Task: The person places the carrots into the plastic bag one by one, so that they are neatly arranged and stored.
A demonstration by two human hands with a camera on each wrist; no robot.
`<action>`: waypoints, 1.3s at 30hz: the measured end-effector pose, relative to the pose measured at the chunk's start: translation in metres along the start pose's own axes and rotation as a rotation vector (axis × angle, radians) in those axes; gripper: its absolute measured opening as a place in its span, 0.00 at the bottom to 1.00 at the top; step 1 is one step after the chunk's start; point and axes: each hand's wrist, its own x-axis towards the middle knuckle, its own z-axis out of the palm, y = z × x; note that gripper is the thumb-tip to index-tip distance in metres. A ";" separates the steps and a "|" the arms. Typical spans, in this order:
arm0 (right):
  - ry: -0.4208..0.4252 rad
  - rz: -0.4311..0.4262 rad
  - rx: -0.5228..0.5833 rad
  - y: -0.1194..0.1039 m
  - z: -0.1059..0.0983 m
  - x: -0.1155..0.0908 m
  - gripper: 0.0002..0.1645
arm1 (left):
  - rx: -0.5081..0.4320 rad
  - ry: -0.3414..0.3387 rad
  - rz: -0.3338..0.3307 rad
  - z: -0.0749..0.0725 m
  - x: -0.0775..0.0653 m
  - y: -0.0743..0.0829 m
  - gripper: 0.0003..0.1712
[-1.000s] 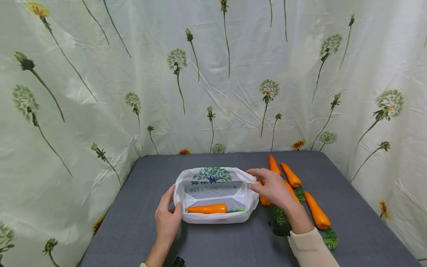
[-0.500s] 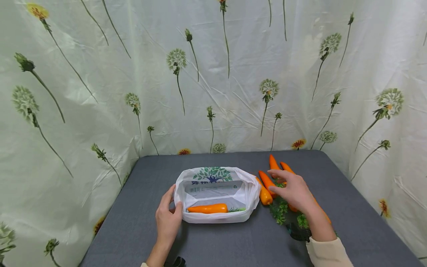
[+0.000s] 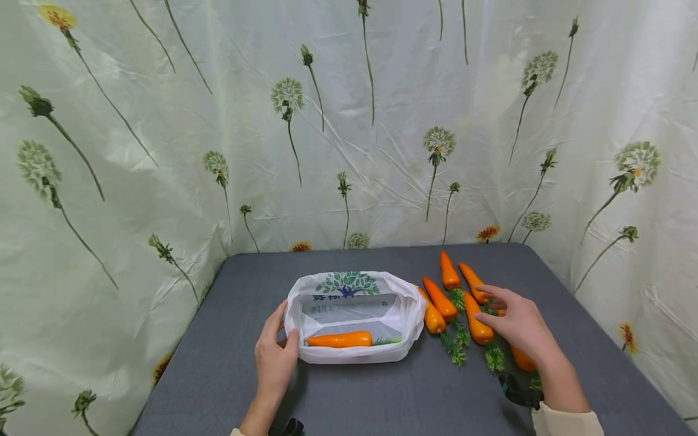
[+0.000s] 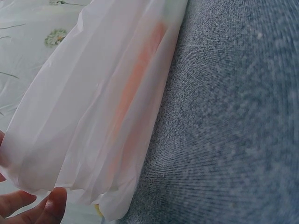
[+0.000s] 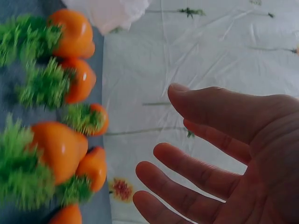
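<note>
A white plastic bag (image 3: 349,357) with a printed tree stands on the grey table, its mouth held wide. One orange carrot (image 3: 340,340) with green leaves lies inside; in the left wrist view its colour shows through the bag's wall. My left hand (image 3: 275,357) holds the bag's left side at the rim, thumb toward the front. Over the carrots on the right hovers my right hand (image 3: 518,321), thumb and fingers spread apart with nothing between them. Beneath and beside it lie a carrot (image 3: 477,320) and another carrot (image 3: 472,282); the hand partly covers a third carrot (image 3: 523,360).
More carrots lie beside the bag's right side: one carrot (image 3: 439,300), one carrot (image 3: 433,315) against the bag, and one carrot (image 3: 449,271) farther back. Behind the grey table (image 3: 218,351) hangs a pale curtain (image 3: 349,151) with dandelion prints.
My right hand has let go of the bag's right rim and moved right, over the carrots. My left hand and the bag have stayed in place.
</note>
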 end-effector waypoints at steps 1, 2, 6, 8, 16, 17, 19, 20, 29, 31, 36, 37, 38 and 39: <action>-0.002 0.011 -0.001 0.003 -0.002 -0.001 0.40 | 0.001 0.001 -0.001 0.000 0.000 0.000 0.36; -0.003 0.020 -0.007 0.006 -0.003 -0.002 0.41 | 0.003 0.003 0.000 0.000 0.000 0.000 0.36; -0.010 0.042 -0.037 0.017 -0.008 -0.006 0.42 | 0.005 0.006 0.012 -0.001 0.001 0.002 0.35; -0.020 0.057 -0.043 0.023 -0.009 -0.008 0.43 | 0.004 0.008 0.018 -0.001 0.001 0.002 0.35; -0.030 0.089 -0.073 0.044 -0.015 -0.016 0.49 | -0.001 0.004 0.015 0.000 0.001 0.002 0.35; -0.038 0.095 -0.079 0.046 -0.016 -0.017 0.50 | 0.000 0.005 0.016 0.000 0.001 0.002 0.35; -0.057 0.106 -0.091 0.050 -0.017 -0.018 0.51 | 0.004 0.007 0.020 0.000 0.001 0.003 0.35; -0.070 0.113 -0.095 0.053 -0.017 -0.019 0.51 | 0.006 0.008 0.022 0.000 0.001 0.003 0.35; -0.197 0.185 -0.093 0.070 -0.019 -0.018 0.58 | 0.006 0.008 0.032 0.000 0.001 0.003 0.35; -0.221 0.206 -0.084 0.072 -0.018 -0.018 0.59 | 0.006 0.009 0.034 0.000 0.000 0.003 0.35; -0.250 0.234 -0.081 0.076 -0.016 -0.018 0.60 | 0.014 0.009 0.039 -0.001 0.000 0.003 0.35; -0.253 0.241 -0.085 0.077 -0.016 -0.018 0.60 | 0.015 0.008 0.039 -0.001 -0.001 0.003 0.35; -0.254 0.245 -0.089 0.078 -0.015 -0.018 0.60 | 0.013 0.008 0.039 -0.001 -0.001 0.003 0.35; -0.256 0.250 -0.095 0.079 -0.014 -0.018 0.60 | 0.011 0.007 0.037 -0.001 -0.001 0.003 0.35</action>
